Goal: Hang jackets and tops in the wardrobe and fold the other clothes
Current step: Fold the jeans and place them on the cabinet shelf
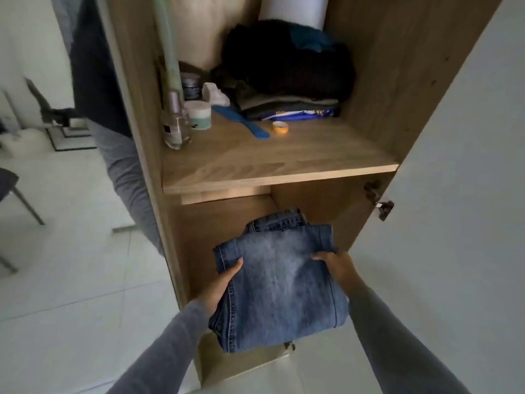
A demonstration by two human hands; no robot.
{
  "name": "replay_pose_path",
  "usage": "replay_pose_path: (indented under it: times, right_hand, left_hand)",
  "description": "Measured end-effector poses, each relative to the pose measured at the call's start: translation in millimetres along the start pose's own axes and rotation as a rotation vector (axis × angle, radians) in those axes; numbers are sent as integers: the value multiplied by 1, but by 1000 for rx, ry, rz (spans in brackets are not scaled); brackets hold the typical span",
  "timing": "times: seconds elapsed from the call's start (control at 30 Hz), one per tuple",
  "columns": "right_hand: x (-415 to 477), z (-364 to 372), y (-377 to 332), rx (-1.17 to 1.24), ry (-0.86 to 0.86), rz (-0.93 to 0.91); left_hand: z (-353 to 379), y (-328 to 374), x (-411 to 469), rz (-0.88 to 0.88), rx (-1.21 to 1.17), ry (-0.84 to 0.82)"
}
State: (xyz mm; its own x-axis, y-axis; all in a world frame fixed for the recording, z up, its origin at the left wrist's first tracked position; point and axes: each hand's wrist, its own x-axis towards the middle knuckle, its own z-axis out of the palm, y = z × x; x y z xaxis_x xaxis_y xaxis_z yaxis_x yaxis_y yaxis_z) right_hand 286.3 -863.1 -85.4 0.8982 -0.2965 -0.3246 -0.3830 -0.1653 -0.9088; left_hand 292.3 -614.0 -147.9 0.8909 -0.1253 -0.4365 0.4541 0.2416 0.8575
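Note:
A folded pair of blue jeans (279, 282) is held flat in front of the wooden wardrobe (392, 89), partly inside the compartment under its shelf (272, 169). My left hand (220, 282) grips the jeans' left edge, thumb on top. On the right edge sits my right hand (336, 265), its fingers over the denim. Both arms wear grey sleeves. A pile of folded dark clothes (289, 81) lies at the back right of the shelf above.
On the shelf's left stand a glass bottle (176, 129), a white jar (200, 115), a blue comb (241, 122) and a small orange lid (280, 127). The white wardrobe door (466, 172) hangs open at right. A chair (14, 191) stands on the tiled floor at left.

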Motion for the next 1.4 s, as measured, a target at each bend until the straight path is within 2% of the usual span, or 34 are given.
replay_pose_path:
  times: [0.07,0.2,0.33,0.57,0.63,0.67,0.73,0.77,0.83,0.9,0.97,1.13,1.27,1.4]
  right_hand:
    - [27,11,14,-47,-31,55]
    - [71,37,32,-156,-94,47]
    - [111,63,45,-182,-155,-55]
    - [178,100,65,-286,-173,-128]
    - [191,106,78,-314,-161,-165]
    - [195,110,86,-334,-127,-185]
    - [196,119,110,-441,-63,-334]
    - [193,124,127,-572,-70,-468]
    - [179,129,166,-763,-213,-685]
    - [167,131,203,-937,-375,-851]
    - [159,132,225,-1064,-447,-884]
    - [176,143,226,-1168,-408,-856]
    - [199,164,225,-1151,-377,-852]
    - [232,180,209,-1152,-435,-895]
  left_hand:
    - [-4,-6,11,11,-41,76]
    - [-17,-16,36,-11,3,170]
    - [-35,-31,73,-98,19,278]
    - [-59,-59,139,-106,93,486]
    - [-65,-74,153,-129,206,562]
    - [-66,-82,157,-114,339,637]
    - [-64,-101,153,51,657,790]
    - [-58,-115,147,184,813,799]
    - [-37,-152,131,422,1110,627]
    - [-22,-190,121,504,1404,455]
    - [-21,-211,120,496,1545,415]
    - [-35,-205,143,496,1620,401]
    - [-43,-191,167,469,1635,396]
    - [-56,-176,196,479,1625,429]
